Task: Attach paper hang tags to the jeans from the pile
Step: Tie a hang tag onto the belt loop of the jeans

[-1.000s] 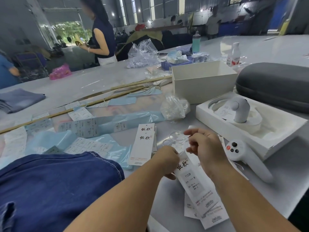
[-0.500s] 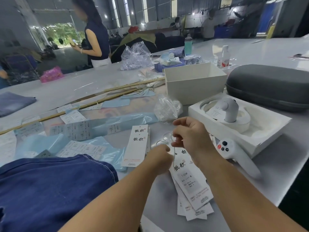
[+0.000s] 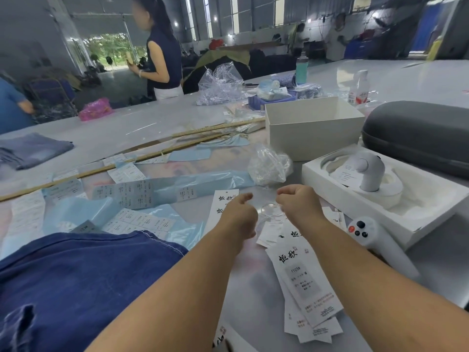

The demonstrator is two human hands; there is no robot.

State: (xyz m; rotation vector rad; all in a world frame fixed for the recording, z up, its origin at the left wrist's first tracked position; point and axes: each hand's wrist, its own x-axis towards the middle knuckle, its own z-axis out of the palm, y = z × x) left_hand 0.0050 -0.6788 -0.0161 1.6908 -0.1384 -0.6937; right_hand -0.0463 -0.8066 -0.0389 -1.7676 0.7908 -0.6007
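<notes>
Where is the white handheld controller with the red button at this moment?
In the head view, the white controller lies on the table at the right, beside the right hand, just in front of the open white tray box.

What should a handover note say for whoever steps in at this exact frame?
Left hand: fingers curled, apparently pinching a thin clear plastic string loop; contact is hard to see.
Right hand: curled, pinching the same loop's other side.
Long white paper hang tags with black characters lie fanned on the table under the right forearm; another stack sits behind the left hand.
Dark blue denim jeans lie at near left, no tag visibly attached.
Left: thread a tag, fasten it to the jeans.
</notes>
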